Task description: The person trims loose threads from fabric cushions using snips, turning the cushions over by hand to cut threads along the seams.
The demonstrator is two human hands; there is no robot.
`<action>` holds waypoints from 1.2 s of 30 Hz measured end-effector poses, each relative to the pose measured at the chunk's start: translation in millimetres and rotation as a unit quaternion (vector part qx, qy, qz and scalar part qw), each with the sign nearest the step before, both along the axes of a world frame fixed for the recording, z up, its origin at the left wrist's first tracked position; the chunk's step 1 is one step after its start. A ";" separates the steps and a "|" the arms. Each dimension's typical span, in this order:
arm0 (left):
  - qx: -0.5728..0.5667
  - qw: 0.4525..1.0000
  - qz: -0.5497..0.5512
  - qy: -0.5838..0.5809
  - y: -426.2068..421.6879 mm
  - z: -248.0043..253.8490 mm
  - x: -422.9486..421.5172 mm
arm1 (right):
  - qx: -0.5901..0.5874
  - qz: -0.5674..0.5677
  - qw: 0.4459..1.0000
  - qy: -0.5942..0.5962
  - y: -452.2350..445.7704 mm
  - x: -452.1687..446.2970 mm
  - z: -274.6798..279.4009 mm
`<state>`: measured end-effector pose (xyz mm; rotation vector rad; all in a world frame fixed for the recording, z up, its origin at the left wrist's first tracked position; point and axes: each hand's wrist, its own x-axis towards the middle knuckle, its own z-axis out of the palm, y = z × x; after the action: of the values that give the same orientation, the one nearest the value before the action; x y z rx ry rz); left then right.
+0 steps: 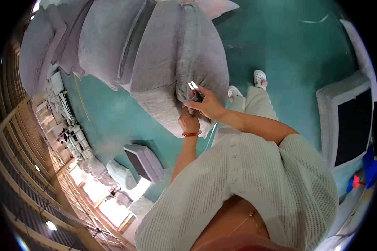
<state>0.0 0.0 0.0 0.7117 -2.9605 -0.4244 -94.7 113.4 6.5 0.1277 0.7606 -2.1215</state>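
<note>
A person's right hand [210, 105] grips a dark, bright-tipped tool [198, 95] over the seam [187, 54] of a grey cushion [161, 54], beside a row of similar cushions [107, 42]. At its near end the left hand [189, 121], wearing a reddish bracelet [191, 134], is curled; whether it pinches fabric, I cannot tell.

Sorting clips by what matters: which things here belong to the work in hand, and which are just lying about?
In the work:
near cushion, at both hands
tool, in the right hand
left hand, at the cushion's end

Apparently lying about:
other cushions, alongside
right black-faced block
left black-faced block
</note>
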 end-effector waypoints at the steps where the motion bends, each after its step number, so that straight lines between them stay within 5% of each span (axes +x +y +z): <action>1: 0.012 0.999 0.029 0.038 4.2 -3.6 1.4 | -0.008 0.020 0.999 0.048 2.6 -3.3 -5.1; 5: 0.130 0.986 0.081 0.067 58.1 -41.1 23.4 | 0.108 0.141 0.973 0.150 63.3 -21.3 -2.4; 7: 0.039 0.995 0.077 0.059 11.5 3.2 59.0 | 0.110 0.173 0.970 0.132 47.6 -25.5 19.1; 10: 0.058 0.975 0.175 0.121 -7.2 10.4 91.8 | 0.197 0.144 0.962 0.121 28.9 -49.1 -13.1; 12: 0.032 0.966 0.227 0.117 -20.9 7.3 116.7 | 0.250 0.003 0.964 0.088 7.5 -61.8 -49.2; 16: 0.041 0.947 0.300 0.110 -31.3 32.1 136.4 | 0.313 -0.007 0.947 0.077 -31.2 -71.9 -90.6; 18: 0.021 0.933 0.325 0.150 -49.0 21.8 155.1 | 0.326 0.001 0.945 -0.024 -50.5 -69.3 -109.5; 21: -0.003 0.927 0.297 0.227 -84.2 7.8 180.2 | 0.355 -0.036 0.933 -0.053 -78.1 -58.4 -109.0; 26: -0.041 0.931 0.304 0.196 -135.4 0.3 205.4 | 0.324 -0.054 0.941 -0.079 -111.6 -40.6 -134.6; 36: -0.042 0.944 0.258 0.200 -183.2 16.5 156.4 | 0.422 -0.139 0.878 -0.180 -74.9 30.3 -163.5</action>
<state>156.4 -183.2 16.5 1.1791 -2.2866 -0.3430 -64.4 38.5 -157.0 1.1221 1.4436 -1.7792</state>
